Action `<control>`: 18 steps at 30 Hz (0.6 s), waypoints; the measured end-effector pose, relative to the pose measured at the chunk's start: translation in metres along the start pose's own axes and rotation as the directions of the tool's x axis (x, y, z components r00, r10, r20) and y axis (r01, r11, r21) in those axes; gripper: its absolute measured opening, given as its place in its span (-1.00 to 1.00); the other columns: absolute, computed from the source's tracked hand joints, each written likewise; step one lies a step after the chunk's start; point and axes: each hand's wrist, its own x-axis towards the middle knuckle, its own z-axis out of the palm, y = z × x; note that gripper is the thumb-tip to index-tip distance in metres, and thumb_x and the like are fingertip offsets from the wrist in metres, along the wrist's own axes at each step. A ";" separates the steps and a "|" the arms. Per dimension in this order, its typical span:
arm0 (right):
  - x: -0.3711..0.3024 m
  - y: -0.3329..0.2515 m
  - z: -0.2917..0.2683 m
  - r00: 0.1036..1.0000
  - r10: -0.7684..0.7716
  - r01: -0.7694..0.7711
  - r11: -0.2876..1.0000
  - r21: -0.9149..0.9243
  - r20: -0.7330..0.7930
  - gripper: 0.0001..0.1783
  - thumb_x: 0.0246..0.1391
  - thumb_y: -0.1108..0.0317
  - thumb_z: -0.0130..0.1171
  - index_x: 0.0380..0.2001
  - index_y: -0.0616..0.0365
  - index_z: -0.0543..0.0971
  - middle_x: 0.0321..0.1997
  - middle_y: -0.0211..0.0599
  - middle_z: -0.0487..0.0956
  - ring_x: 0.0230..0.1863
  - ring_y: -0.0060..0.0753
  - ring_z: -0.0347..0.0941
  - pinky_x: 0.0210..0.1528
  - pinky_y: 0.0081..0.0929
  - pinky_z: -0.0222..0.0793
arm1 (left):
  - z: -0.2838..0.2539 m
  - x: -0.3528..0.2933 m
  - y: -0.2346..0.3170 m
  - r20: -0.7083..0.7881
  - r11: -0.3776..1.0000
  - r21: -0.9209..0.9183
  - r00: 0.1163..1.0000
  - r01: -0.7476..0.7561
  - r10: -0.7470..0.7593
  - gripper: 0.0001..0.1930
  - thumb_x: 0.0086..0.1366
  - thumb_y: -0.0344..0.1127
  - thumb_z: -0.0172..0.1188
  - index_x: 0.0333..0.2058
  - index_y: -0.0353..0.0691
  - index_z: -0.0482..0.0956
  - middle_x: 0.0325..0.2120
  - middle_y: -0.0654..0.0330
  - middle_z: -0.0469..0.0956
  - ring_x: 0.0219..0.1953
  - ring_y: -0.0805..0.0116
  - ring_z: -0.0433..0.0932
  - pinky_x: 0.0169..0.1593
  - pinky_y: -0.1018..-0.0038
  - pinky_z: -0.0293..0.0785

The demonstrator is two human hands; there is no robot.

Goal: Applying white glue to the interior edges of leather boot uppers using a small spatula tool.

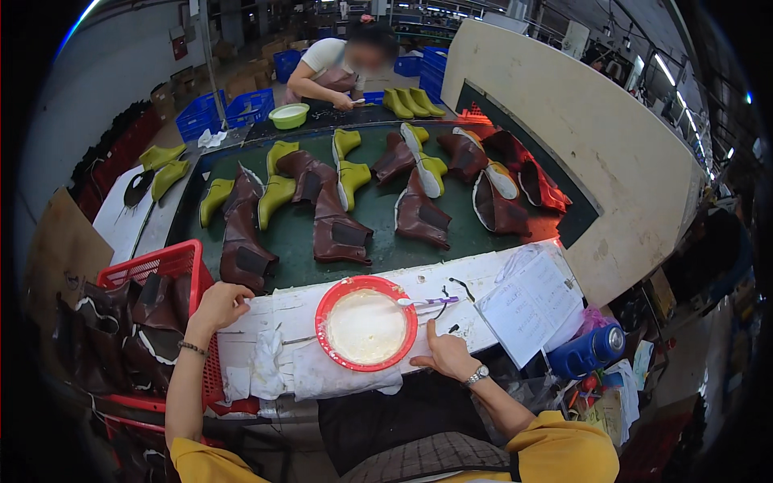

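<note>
My left hand is over the left end of the white work ledge, beside a red plastic basket. Its fingers are loosely bent, with nothing visible in them. To the right of a red bowl of creamy white paste, my right hand is empty, thumb apart from the fingers. A toothbrush with a purple and white handle lies across the bowl's right rim. Beyond the ledge, brown leather boot uppers and yellow-green shoe lasts lie in rows on a dark green belt.
More brown uppers fill the basket. Written sheets and a blue flask are at right. A white cloth hangs over the near edge. Across the belt, a person bends near a green bowl.
</note>
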 end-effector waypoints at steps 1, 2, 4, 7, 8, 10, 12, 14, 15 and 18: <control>-0.002 -0.004 -0.003 1.000 -0.001 0.001 1.000 -0.009 -0.010 0.23 0.01 -0.29 0.37 0.27 0.73 0.20 -0.50 0.13 0.65 -0.45 0.13 0.66 -0.40 -0.09 0.56 | 0.000 -0.002 -0.004 0.085 0.999 0.044 0.996 -0.011 0.007 -0.70 0.10 -0.35 0.38 -0.14 -0.17 0.74 -0.35 0.12 0.74 -0.26 0.13 0.72 -0.06 0.26 0.62; -0.001 -0.004 -0.003 1.000 -0.013 0.013 1.000 -0.014 -0.001 0.23 0.01 -0.29 0.37 0.27 0.73 0.20 -0.50 0.13 0.65 -0.45 0.13 0.66 -0.40 -0.09 0.56 | 0.002 -0.001 -0.010 0.177 0.996 0.082 0.984 -0.022 0.008 -0.68 0.09 -0.34 0.39 -0.12 -0.16 0.74 -0.35 0.11 0.75 -0.24 0.14 0.72 -0.04 0.25 0.61; -0.002 -0.005 0.001 1.000 -0.025 0.025 0.999 -0.030 0.000 0.13 0.08 -0.27 0.32 0.24 0.70 0.27 -0.52 0.10 0.64 -0.46 0.09 0.65 -0.41 -0.13 0.55 | 0.004 0.001 -0.017 0.182 0.997 0.079 0.983 0.006 -0.021 -0.65 0.08 -0.32 0.40 -0.10 -0.15 0.74 -0.33 0.10 0.75 -0.22 0.13 0.73 -0.03 0.26 0.61; -0.011 -0.005 0.003 0.999 -0.048 0.049 0.997 -0.061 0.022 0.04 0.12 -0.22 0.30 0.31 0.53 0.29 -0.51 0.07 0.65 -0.45 0.08 0.65 -0.39 -0.13 0.54 | 0.005 0.000 -0.020 0.189 0.998 0.062 0.982 -0.013 0.001 -0.63 0.09 -0.32 0.40 -0.06 -0.15 0.73 -0.32 0.08 0.75 -0.21 0.10 0.73 -0.02 0.25 0.61; -0.017 -0.001 0.000 0.999 -0.046 0.047 0.997 -0.061 0.021 0.04 0.12 -0.22 0.30 0.31 0.53 0.29 -0.51 0.07 0.65 -0.45 0.08 0.65 -0.39 -0.13 0.54 | 0.006 0.005 -0.018 0.189 0.998 0.062 0.982 -0.015 0.003 -0.63 0.09 -0.32 0.40 -0.06 -0.15 0.73 -0.32 0.08 0.75 -0.21 0.10 0.73 -0.02 0.25 0.61; -0.027 0.007 -0.007 0.990 -0.135 0.137 0.990 -0.044 0.034 -0.15 0.12 -0.20 0.31 0.26 0.23 0.48 -0.47 0.00 0.67 -0.42 0.05 0.65 -0.36 -0.13 0.54 | 0.006 0.004 -0.020 0.240 0.999 0.043 0.971 -0.009 -0.002 -0.62 0.09 -0.31 0.41 -0.06 -0.17 0.72 -0.33 0.07 0.75 -0.22 0.09 0.72 -0.02 0.26 0.61; -0.025 0.020 -0.027 1.000 0.001 0.007 0.931 0.364 -0.022 -0.64 0.18 -0.02 0.31 -0.26 0.04 0.76 -0.56 -0.16 0.66 -0.48 -0.11 0.65 -0.39 -0.24 0.52 | 0.007 -0.001 -0.027 0.238 0.999 0.044 0.971 0.018 -0.028 -0.61 0.09 -0.31 0.41 -0.05 -0.19 0.72 -0.34 0.05 0.75 -0.24 0.08 0.72 -0.02 0.27 0.61; -0.013 0.035 -0.028 0.940 0.192 -0.027 0.867 0.498 -0.283 -0.74 0.25 0.18 0.27 -0.36 0.16 0.73 -0.68 -0.20 0.58 -0.63 -0.34 0.57 -0.51 -0.39 0.41 | 0.008 -0.002 -0.030 0.241 0.996 0.084 0.970 0.008 -0.028 -0.60 0.10 -0.32 0.41 -0.03 -0.21 0.72 -0.35 0.06 0.75 -0.28 0.14 0.74 -0.07 0.32 0.64; -0.003 0.046 -0.023 0.941 0.191 -0.028 0.867 0.497 -0.280 -0.74 0.25 0.18 0.27 -0.36 0.16 0.73 -0.68 -0.20 0.58 -0.63 -0.34 0.57 -0.51 -0.39 0.41 | 0.008 0.001 -0.031 0.243 0.997 0.082 0.970 0.010 -0.030 -0.60 0.10 -0.32 0.41 -0.03 -0.21 0.72 -0.35 0.06 0.75 -0.28 0.14 0.74 -0.07 0.32 0.64; 0.031 0.077 0.003 0.765 0.362 0.059 0.784 0.618 -0.533 -0.76 0.30 0.31 0.25 -0.40 0.26 0.67 -0.71 -0.32 0.52 -0.70 -0.60 0.40 -0.59 -0.52 0.25 | 0.009 0.004 -0.033 0.292 0.998 0.067 0.956 0.012 -0.032 -0.60 0.11 -0.30 0.42 -0.04 -0.23 0.71 -0.33 0.05 0.75 -0.26 0.14 0.74 -0.06 0.32 0.63</control>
